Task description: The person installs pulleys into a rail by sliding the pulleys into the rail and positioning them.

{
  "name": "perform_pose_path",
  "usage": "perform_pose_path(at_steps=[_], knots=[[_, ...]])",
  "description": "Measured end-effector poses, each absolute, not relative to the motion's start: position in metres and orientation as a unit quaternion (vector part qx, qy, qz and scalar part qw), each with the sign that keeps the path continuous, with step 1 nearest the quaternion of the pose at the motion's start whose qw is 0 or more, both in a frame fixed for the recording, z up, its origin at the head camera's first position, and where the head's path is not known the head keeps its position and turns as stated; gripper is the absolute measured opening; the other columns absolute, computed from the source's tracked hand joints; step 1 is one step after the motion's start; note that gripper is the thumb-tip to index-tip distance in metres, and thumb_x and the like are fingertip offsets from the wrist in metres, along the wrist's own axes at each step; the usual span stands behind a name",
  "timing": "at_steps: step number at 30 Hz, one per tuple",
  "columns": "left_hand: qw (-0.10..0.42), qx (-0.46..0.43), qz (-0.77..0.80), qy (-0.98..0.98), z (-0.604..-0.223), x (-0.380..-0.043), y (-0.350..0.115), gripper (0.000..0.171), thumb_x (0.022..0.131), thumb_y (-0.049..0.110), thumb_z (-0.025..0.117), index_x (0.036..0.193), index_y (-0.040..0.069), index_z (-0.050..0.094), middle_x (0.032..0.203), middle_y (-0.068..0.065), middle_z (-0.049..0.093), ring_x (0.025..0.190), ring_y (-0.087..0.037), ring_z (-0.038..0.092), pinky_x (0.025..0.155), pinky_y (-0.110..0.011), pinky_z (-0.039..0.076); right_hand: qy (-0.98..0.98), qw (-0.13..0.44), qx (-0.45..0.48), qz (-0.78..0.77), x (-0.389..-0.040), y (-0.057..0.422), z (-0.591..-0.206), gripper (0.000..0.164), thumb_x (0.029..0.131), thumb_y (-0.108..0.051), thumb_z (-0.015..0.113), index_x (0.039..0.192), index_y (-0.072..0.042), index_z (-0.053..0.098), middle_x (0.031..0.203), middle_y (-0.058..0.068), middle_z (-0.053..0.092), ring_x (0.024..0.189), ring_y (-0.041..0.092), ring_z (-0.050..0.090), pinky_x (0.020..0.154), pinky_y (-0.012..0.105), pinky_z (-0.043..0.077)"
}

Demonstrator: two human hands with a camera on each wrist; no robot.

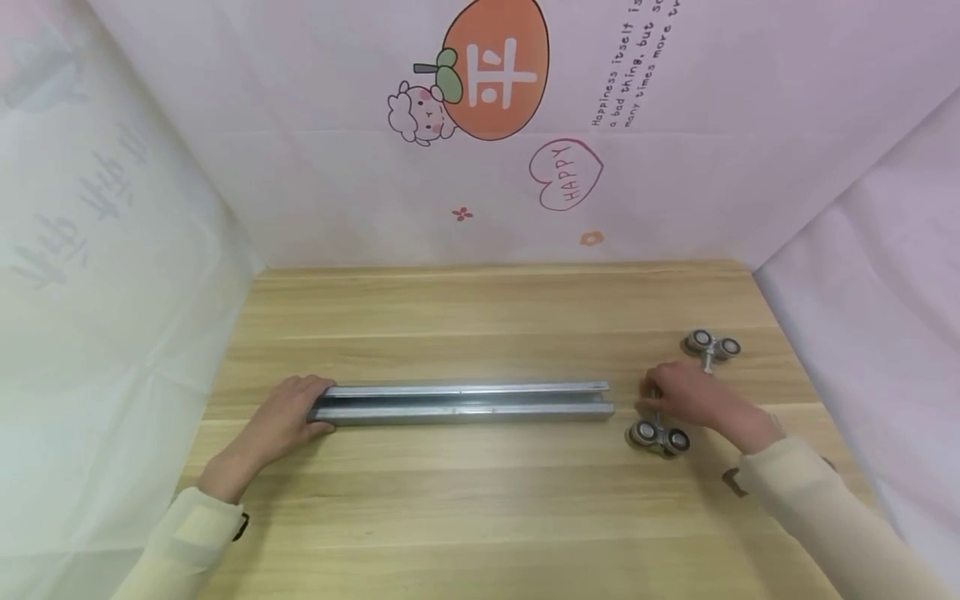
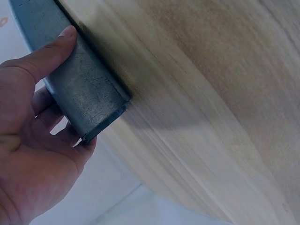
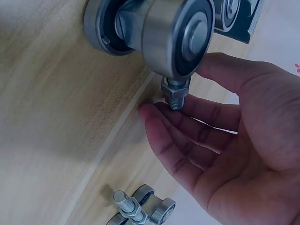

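A silver metal channel rail (image 1: 465,413) lies across the wooden table, its slot facing up. My left hand (image 1: 288,417) grips its left end, the thumb on the near side wall and the fingers on the far one, as the left wrist view of the rail (image 2: 89,89) shows. Just past the rail's right end, my right hand (image 1: 686,393) holds a four-wheel roller trolley (image 1: 658,437) by its threaded bolt. In the right wrist view, the bolt (image 3: 176,102) and its nut come down among the curled fingers, wheels above.
A second roller trolley (image 1: 712,344) lies farther back on the right, beyond my right hand, its bolt pointing toward me. Printed white cloth (image 1: 337,192) closes off the back and sides of the wooden table (image 1: 465,500).
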State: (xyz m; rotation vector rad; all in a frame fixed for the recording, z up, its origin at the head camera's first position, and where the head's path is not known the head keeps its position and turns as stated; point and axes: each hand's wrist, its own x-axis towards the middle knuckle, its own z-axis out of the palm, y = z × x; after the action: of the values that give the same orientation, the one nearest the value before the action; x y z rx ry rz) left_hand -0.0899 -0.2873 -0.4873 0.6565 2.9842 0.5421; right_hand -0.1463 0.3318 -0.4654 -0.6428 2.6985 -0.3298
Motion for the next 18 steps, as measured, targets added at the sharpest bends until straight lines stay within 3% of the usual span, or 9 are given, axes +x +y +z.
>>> perform_pose_path(at_steps=[10, 18], knots=[[0.016, 0.220, 0.179, 0.959, -0.4887, -0.0897, -0.2886, 0.063, 0.077, 0.012, 0.093, 0.129, -0.008, 0.063, 0.121, -0.024, 0.071, 0.111, -0.042, 0.065, 0.107, -0.062, 0.046, 0.951, 0.194, -0.202, -0.133, -0.1418, 0.3283, -0.4659, 0.017, 0.087, -0.014, 0.084, 0.097, -0.003, 0.075, 0.085, 0.002, 0.072, 0.070, 0.010, 0.060, 0.064, 0.030, 0.056], [0.013, 0.213, 0.176, 0.961, -0.4905, -0.0898, -0.2886, 0.061, 0.078, 0.012, 0.094, 0.128, -0.006, 0.064, 0.120, -0.021, 0.071, 0.110, -0.039, 0.065, 0.103, -0.059, 0.049, 0.948, 0.186, -0.218, -0.141, -0.1469, 0.3291, -0.4695, 0.011, 0.087, -0.009, 0.082, 0.092, -0.002, 0.074, 0.078, -0.001, 0.068, 0.065, 0.009, 0.055, 0.059, 0.029, 0.051]])
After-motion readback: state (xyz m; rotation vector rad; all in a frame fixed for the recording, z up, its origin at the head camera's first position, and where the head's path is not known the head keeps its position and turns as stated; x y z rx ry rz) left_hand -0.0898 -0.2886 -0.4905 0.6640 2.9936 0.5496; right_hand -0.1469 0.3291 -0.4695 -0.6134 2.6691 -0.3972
